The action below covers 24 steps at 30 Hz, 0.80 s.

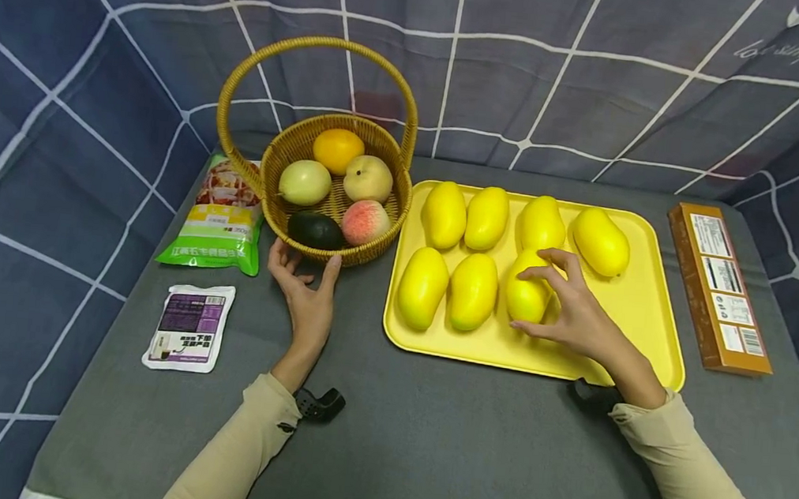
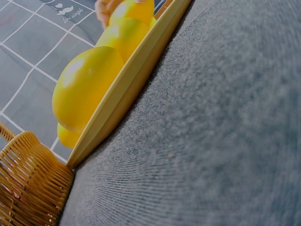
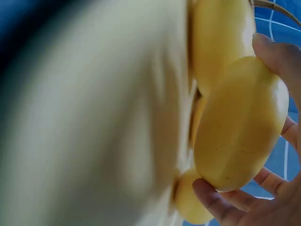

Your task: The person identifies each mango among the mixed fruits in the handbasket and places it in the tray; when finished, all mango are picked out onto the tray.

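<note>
In the head view, my right hand (image 1: 569,300) holds a yellow mango (image 1: 526,288) at the front of the yellow tray (image 1: 618,364), thumb on the near side and fingers on the far side. The right wrist view shows the same mango (image 3: 242,127) between thumb and fingertips. Several other mangoes (image 1: 423,287) lie on the tray. My left hand (image 1: 308,297) touches the front of a wicker basket (image 1: 370,259), with thumb and fingers spread along its lower wall. Inside it are a peach (image 1: 364,223), a dark green avocado-like fruit (image 1: 315,230) and several other fruits.
A green food packet (image 1: 219,226) leans left of the basket, with a white and purple pouch (image 1: 189,326) in front of it. Right of the tray lies a brown box (image 1: 720,289). The basket's tall handle (image 1: 412,108) rises before a checked cloth backdrop (image 1: 499,92).
</note>
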Motion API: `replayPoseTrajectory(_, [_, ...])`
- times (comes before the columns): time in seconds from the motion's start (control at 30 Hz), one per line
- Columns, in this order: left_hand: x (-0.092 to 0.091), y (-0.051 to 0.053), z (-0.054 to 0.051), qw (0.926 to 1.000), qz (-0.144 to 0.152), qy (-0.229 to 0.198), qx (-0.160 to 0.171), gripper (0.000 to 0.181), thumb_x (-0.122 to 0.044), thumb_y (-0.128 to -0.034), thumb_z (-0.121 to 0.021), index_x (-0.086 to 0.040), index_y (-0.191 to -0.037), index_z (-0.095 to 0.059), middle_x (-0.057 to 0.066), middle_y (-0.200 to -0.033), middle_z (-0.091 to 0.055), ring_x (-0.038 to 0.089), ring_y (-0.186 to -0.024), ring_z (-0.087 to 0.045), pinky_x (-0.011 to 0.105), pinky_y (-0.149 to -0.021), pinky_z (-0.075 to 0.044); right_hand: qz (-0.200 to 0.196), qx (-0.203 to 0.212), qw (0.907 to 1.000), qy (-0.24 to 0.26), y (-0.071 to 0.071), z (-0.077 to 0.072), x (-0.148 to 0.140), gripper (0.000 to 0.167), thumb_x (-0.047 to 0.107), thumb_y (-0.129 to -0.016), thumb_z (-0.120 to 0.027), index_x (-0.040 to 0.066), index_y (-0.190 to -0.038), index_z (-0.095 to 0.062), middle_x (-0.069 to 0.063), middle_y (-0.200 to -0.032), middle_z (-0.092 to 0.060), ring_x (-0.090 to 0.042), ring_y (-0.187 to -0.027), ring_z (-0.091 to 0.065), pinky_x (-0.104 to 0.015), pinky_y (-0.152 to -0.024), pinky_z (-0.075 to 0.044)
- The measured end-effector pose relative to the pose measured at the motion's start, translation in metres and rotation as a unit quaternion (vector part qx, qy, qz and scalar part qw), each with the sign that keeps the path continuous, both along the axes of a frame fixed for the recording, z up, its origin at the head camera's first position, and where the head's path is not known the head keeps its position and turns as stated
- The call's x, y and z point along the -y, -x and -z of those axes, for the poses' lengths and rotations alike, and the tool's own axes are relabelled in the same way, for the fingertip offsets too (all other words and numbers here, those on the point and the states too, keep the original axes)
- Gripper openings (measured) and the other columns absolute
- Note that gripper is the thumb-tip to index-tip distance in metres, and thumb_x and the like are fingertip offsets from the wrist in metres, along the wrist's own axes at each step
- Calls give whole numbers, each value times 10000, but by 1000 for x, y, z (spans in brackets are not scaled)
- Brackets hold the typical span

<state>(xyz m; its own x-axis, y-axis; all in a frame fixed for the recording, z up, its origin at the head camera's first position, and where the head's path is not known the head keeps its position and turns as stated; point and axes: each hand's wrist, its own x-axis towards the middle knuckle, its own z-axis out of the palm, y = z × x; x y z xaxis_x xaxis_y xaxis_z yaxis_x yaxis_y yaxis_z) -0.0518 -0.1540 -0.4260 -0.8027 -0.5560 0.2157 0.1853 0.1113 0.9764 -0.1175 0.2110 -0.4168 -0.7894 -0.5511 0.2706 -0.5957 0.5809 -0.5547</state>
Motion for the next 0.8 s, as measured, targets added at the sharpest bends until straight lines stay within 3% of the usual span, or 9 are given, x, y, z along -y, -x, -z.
replayPoseTrajectory(0.2, [1,-1,1,10000,30,-46,44,772,-101,-940,-649,6,-1496,-125,240,-1501,-188,331,-1323,-289,492,-896,-260,-95,73,9997,-211,-4,10,1,694,258,-609,-949,183,-1196,-588,-190,-1434,-326,-328,-1326,-355,-533,-929,-430])
replayPoseTrajectory(0.6, [4,-1,5,9998,61,-142,89,782,-105,-937,-653,-3,-1500,-120,227,-1507,-173,323,-1322,-284,484,-898,-257,-164,-224,9988,-402,-15,15,-1,803,285,-592,-955,171,-1294,-582,-203,-1529,-271,-367,-1365,-345,-527,-960,-421])
replayPoseTrajectory(0.8, [5,-4,7,9998,6,-170,104,776,-96,-936,-652,10,-1496,-126,236,-1504,-184,325,-1325,-289,471,-890,-265,-339,-200,9987,-313,-18,17,0,827,272,-628,-938,140,-1350,-557,-222,-1563,-229,-406,-1447,-230,-531,-1089,-337])
